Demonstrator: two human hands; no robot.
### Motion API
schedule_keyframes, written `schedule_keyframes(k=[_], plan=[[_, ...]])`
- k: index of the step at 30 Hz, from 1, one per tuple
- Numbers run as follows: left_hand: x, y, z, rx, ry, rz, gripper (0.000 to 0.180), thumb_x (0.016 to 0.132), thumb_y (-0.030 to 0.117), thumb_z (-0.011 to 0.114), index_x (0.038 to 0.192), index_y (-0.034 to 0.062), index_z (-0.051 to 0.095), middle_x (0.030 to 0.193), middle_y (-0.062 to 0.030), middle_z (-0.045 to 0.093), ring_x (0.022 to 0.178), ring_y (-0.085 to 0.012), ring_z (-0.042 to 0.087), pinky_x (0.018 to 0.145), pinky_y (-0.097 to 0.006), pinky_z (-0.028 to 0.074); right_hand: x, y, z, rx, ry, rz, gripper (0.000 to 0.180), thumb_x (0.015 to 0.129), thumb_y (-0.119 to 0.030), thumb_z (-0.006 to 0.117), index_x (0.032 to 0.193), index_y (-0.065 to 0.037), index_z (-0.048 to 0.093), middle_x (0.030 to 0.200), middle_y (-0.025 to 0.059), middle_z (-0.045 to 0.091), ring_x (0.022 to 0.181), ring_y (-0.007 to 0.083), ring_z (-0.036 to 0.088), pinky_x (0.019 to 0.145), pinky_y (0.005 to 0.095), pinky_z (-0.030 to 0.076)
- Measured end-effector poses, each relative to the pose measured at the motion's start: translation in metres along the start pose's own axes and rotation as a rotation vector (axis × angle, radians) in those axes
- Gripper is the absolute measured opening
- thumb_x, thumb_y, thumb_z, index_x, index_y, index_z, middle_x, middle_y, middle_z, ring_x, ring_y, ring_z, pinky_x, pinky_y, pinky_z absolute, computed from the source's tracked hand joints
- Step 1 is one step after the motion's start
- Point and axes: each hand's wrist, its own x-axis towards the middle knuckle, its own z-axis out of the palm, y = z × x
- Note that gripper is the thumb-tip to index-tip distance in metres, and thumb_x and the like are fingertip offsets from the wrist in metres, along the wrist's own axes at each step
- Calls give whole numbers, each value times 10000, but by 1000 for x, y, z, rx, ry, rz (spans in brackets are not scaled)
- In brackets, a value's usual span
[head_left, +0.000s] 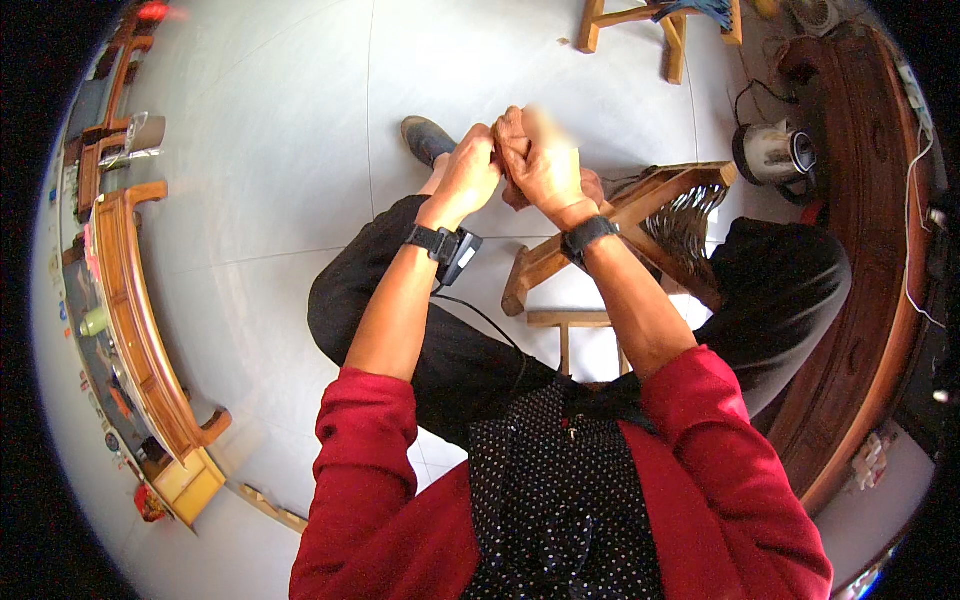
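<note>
Both hands meet in front of me, above the floor, at about the middle of my view. My left hand (464, 178) is closed, its fingers curled against the right one. My right hand (548, 175) is closed too, with its knuckles up; a blurred patch covers its far side. Something reddish-brown shows just below and behind the fingers, but its kind is hidden. Close to my right wrist stands a wooden folding stool (627, 208) with a seat of woven cord. A black band with a small box (458, 256) is on my left wrist, trailing a thin cable.
On the right a metal kettle (772, 153) stands beside a long dark wooden cabinet (850, 250). Another wooden stool (673, 45) is at the far edge. Wooden furniture (140, 310) lines the left side. My dark shoe (427, 140) rests on the pale tiled floor (290, 130).
</note>
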Motion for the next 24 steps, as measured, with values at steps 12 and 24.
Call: schedule_keyframes(k=[12, 24], plan=[[-2, 6, -1, -5, -49, 46, 387, 888, 59, 648, 1268, 21, 588, 1191, -166, 618, 1124, -314, 610, 971, -381, 481, -25, 27, -2, 931, 440, 647, 387, 908, -185, 641, 1240, -16, 538, 1135, 122, 618, 1002, 220, 615, 890, 351, 526], [-2, 9, -6, 65, -56, 86, 315, 885, 43, 610, 1197, 5, 599, 1156, -192, 624, 1093, -368, 607, 941, -419, 491, -10, 28, 13, 18, 67, 634, 376, 838, -257, 615, 1086, 21, 561, 1023, 272, 677, 1005, 463, 642, 933, 473, 493]])
